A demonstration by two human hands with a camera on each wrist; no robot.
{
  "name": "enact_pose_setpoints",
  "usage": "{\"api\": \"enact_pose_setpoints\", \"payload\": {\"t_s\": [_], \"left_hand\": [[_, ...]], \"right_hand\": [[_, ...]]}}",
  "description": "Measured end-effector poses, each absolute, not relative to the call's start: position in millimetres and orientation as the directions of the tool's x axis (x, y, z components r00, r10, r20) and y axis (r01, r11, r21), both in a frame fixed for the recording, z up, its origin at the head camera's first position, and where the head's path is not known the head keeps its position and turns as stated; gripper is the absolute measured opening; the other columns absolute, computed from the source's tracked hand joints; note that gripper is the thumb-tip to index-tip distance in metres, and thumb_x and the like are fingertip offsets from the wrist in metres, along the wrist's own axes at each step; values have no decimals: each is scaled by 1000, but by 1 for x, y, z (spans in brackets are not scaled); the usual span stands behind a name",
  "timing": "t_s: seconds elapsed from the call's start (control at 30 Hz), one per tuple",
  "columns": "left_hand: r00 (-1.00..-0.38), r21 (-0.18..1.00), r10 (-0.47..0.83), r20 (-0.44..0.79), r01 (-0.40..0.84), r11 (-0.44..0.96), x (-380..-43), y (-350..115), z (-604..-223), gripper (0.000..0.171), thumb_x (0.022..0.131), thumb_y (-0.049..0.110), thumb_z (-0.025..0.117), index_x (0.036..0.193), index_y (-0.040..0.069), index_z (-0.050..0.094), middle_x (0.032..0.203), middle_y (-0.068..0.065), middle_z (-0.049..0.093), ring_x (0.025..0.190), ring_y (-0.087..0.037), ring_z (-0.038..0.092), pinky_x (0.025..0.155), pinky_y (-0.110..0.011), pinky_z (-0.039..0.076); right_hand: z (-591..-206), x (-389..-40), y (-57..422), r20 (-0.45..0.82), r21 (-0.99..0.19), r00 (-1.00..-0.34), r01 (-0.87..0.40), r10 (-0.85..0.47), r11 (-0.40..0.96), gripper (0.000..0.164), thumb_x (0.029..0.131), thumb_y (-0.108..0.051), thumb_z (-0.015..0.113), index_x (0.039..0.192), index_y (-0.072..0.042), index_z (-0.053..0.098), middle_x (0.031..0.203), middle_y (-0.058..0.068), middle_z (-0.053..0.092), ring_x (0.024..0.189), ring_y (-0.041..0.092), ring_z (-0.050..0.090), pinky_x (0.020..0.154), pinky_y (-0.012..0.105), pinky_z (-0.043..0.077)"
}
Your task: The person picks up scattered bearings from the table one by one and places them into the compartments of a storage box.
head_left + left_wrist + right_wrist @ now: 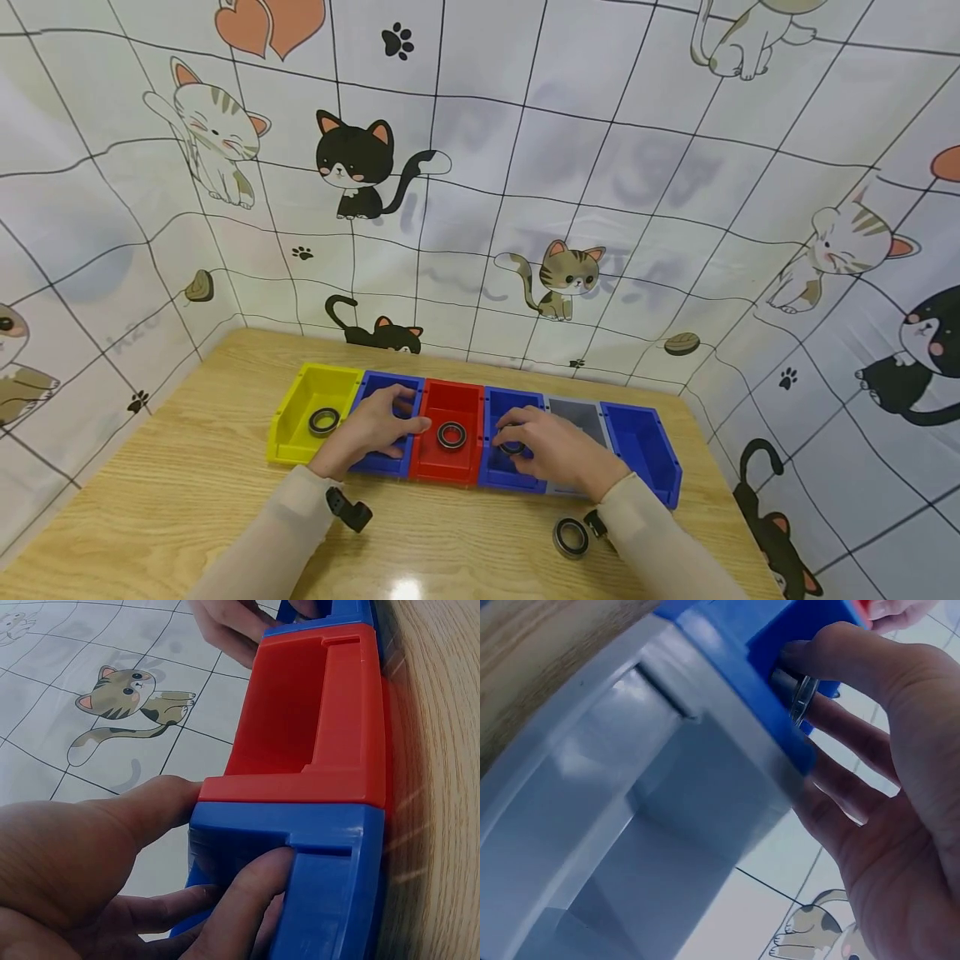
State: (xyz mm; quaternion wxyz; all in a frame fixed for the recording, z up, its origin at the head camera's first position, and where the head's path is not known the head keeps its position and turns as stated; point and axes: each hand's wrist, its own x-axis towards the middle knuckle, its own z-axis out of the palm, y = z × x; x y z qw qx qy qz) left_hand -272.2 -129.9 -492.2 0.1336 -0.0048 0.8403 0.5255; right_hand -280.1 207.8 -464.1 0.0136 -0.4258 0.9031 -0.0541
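Observation:
In the head view my left hand (375, 423) reaches into the blue bin (381, 465) between the yellow and red ones. Its thumb touches the red-blue divider, while the other fingers dip inside, loosely bent; no bearing shows among them in the left wrist view. My right hand (558, 447) is over the other blue bin (491, 477), right of the red one. Its thumb and fingers pinch a ball bearing (804, 700), seen edge-on and partly hidden in the right wrist view. One bearing (452, 435) lies in the red bin (447, 476), another (323, 422) in the yellow bin (283, 450).
A loose bearing (572, 537) sits on the wooden table (450, 542) beside my right wrist. Right of my right hand come a grey bin (577, 412) and a blue end bin (637, 437). Behind the row hangs a cat-print cloth (480, 217).

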Motion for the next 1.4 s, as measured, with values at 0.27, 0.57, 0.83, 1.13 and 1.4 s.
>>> {"api": "enact_pose_setpoints", "payload": {"t_s": [0.27, 0.57, 0.83, 1.13, 1.4], "left_hand": [[-964, 883, 124, -237, -160, 441, -274, -130, -493, 75, 105, 29, 91, 166, 3, 56, 153, -26, 69, 82, -22, 85, 71, -38, 74], [-966, 877, 123, -225, -146, 457, -274, -129, -492, 74, 106, 30, 90, 166, 3, 56, 151, -26, 70, 83, -22, 85, 71, -38, 74], [-967, 877, 123, -221, -142, 459, -273, -129, -492, 75, 106, 28, 90, 166, 1, 55, 150, -26, 70, 84, -22, 85, 71, -39, 74], [-969, 875, 119, -218, -140, 463, -274, -128, -494, 75, 105, 29, 90, 166, 1, 55, 150, -26, 71, 88, -22, 85, 71, -39, 75], [-970, 875, 118, -213, -136, 464, -272, -129, -494, 75, 106, 28, 90, 166, 1, 55, 151, -27, 70, 85, -21, 85, 70, -39, 74]], "right_hand": [[-472, -296, 200, -36, -38, -626, -778, -779, 627, 30, 101, -16, 93, 130, -20, 88, 144, 6, 79, 130, 27, 78, 103, 42, 73], [-482, -305, 194, -77, 6, -626, -779, -776, 627, 27, 99, -17, 96, 124, -18, 89, 127, 1, 82, 111, 18, 79, 96, 36, 73], [-483, -305, 189, -113, 20, -643, -764, -758, 645, 28, 98, -18, 97, 125, -17, 88, 121, 1, 80, 104, 16, 78, 94, 34, 73], [-487, -305, 189, -113, 13, -666, -743, -738, 669, 31, 99, -20, 97, 127, -17, 87, 123, 1, 80, 105, 17, 78, 95, 36, 74], [-485, -302, 194, -63, 18, -650, -759, -757, 651, 32, 100, -23, 96, 129, -17, 86, 130, 4, 80, 111, 20, 80, 97, 39, 74]]}}
